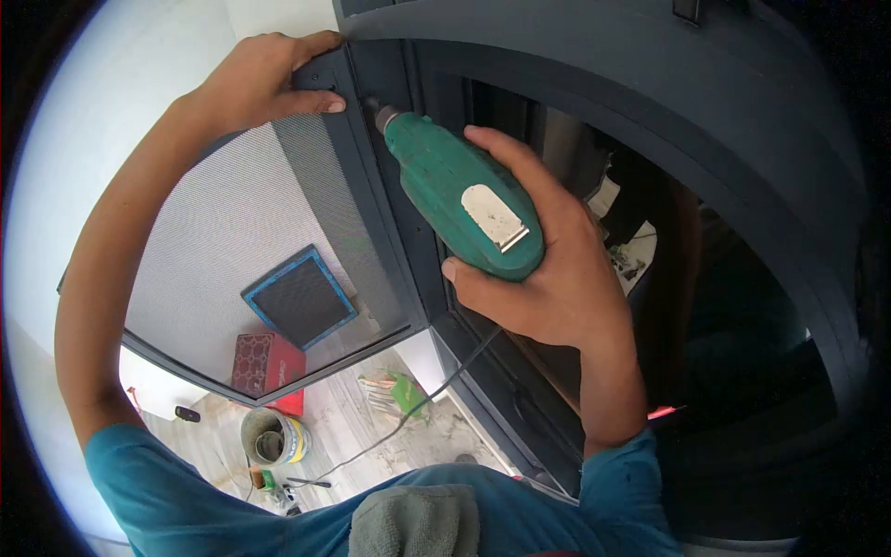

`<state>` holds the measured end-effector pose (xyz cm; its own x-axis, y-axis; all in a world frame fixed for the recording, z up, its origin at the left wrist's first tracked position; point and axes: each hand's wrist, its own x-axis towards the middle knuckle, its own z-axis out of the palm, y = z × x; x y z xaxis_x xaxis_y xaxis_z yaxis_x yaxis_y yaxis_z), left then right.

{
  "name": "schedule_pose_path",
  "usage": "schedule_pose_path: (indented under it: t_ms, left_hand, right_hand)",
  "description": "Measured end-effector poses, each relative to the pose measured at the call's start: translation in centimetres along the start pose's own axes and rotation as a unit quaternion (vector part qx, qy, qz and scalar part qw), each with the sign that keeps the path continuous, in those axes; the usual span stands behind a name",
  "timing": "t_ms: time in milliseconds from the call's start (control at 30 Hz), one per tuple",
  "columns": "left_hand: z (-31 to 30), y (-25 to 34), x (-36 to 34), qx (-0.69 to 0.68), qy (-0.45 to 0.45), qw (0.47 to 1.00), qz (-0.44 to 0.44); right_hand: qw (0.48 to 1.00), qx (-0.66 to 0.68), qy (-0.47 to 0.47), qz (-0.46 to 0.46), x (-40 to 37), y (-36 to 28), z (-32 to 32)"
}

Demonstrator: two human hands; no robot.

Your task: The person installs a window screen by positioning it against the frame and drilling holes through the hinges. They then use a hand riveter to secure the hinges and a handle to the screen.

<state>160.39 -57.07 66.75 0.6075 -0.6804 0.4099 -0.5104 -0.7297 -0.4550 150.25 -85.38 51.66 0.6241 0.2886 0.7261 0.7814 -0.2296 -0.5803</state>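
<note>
My right hand (571,255) is wrapped round the body of a green corded power drill (450,190), with a pale plate on its top side. The drill's nose points up and left at the dark metal frame (394,158); whether its tip touches cannot be made out. A grey cord runs down from the drill. At the upper left, my left hand (264,84) grips the corner of a dark-framed mesh screen (241,223), thumb on the near face and a finger over the top edge. The screen stands open at an angle beside the frame.
Through the mesh show a blue-edged dark panel (302,295) and a red box (281,371). A bucket (271,438), a green packet (406,394) and small tools lie on the floor. A grey cloth (415,522) hangs at my chest. Dark window framing curves along the right.
</note>
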Motion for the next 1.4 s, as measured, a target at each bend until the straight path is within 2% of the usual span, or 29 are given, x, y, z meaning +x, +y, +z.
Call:
schedule_pose_path:
  t_ms: [133,233,433,733,833,933,1233,1333,1400]
  left_hand:
    - [0.2,-0.2,-0.1,0.007,0.012,1.0,0.009]
    - [-0.4,0.2,-0.1,-0.012,-0.005,1.0,-0.008]
    - [0.2,-0.8,0.1,-0.011,0.006,1.0,0.011]
    - [-0.8,0.6,0.0,-0.016,-0.012,0.999,-0.03]
    - [0.1,-1.0,0.1,0.007,0.024,0.999,0.034]
    - [-0.5,0.1,0.0,-0.029,-0.005,0.999,-0.02]
    - [-0.9,-0.2,-0.3,-0.018,0.006,1.0,0.019]
    - [-1.6,1.4,-0.7,-0.019,-0.004,1.0,-0.003]
    - [-1.6,1.7,-0.9,-0.022,0.002,1.0,0.006]
  right_hand:
    - [0.999,0.046,0.008,0.026,0.3,-0.3,0.0]
    - [1.0,-0.008,0.008,0.006,0.5,-0.7,0.0]
    - [1.0,-0.009,0.011,0.006,0.5,-0.1,0.0]
    - [0.998,0.056,0.018,0.028,0.0,0.2,0.2]
    - [0.996,0.078,0.031,0.025,0.1,1.0,-0.2]
    - [0.996,0.084,0.011,0.022,-0.3,1.4,-0.5]
    - [0.995,0.099,0.025,0.015,-2.0,1.0,-0.7]
    - [0.989,0.139,0.032,0.038,-2.4,0.5,-0.5]
    - [0.994,0.106,0.033,-0.004,-3.0,1.3,-0.6]
